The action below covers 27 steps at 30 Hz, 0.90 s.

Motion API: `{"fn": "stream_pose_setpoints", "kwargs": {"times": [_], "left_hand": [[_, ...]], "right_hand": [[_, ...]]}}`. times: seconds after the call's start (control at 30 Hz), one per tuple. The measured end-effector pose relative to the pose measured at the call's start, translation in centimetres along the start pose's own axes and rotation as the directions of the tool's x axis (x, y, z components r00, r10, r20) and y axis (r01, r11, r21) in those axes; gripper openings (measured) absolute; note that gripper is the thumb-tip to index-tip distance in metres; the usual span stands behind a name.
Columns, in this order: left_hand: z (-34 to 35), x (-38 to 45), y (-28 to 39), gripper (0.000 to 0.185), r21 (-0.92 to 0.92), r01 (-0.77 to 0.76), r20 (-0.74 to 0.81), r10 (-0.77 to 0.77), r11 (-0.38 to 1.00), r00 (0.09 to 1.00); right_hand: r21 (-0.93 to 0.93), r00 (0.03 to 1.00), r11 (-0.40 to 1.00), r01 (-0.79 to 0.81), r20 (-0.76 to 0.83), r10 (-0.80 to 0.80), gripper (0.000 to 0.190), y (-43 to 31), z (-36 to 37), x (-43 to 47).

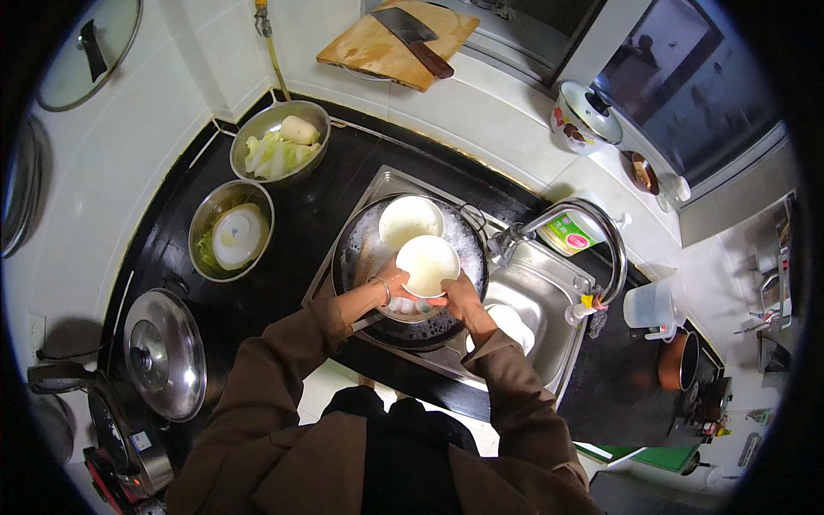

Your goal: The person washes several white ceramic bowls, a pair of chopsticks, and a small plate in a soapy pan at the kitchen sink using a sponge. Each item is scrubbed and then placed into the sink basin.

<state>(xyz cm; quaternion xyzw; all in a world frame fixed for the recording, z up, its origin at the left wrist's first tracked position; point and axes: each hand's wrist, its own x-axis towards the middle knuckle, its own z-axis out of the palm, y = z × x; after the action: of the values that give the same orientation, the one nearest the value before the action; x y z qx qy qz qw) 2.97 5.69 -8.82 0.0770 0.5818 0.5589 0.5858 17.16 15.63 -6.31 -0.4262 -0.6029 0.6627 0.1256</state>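
Between my two hands is a white bowl [429, 265], its mouth facing up. My left hand [391, 282] grips its left side, and my right hand [459, 293] grips the lower right of its rim. Below it a large dark wok [345, 296] of sudsy water rests over the left part of the steel sink. A second white bowl [412, 217] sits in the suds just beyond the held one. Part of another bowl [405, 315] shows beneath my hands. Wooden utensils [364, 261], possibly chopsticks, lean in the water at the left.
White dishes [508, 327] lie in the sink basin [553, 309] under a curved faucet [608, 222]. Steel bowls hold cabbage [273, 154] and a white dish [239, 235] over greens. A domed lid [164, 354] stands left. A cleaver [418, 45] lies on the cutting board [347, 48].
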Motion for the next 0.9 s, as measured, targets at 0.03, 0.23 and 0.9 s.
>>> {"fn": "stream_pose_setpoints", "kwargs": {"times": [0.03, 0.23, 0.9], "left_hand": [[0.0, -0.4, 0.3, 0.066, -0.049, 0.002, 0.018, -0.001, 0.999, 1.000], [0.6, -0.1, 1.8, 0.079, -0.159, 0.093, 0.169, -0.066, 0.983, 0.983], [-0.6, -0.6, 3.9, 0.067, -0.111, -0.120, 0.077, 0.129, 0.986, 0.989]], "right_hand": [[-0.347, 0.980, 0.926, 0.153, -0.065, -0.186, 0.063, 0.0, -0.1, 0.3], [-0.826, 0.844, 0.334, 0.454, 0.278, -0.459, 0.042, -0.7, 1.7, 3.5], [0.137, 0.936, 0.941, -0.311, 0.215, 0.278, 0.047, -4.2, -0.3, 3.2]]}}
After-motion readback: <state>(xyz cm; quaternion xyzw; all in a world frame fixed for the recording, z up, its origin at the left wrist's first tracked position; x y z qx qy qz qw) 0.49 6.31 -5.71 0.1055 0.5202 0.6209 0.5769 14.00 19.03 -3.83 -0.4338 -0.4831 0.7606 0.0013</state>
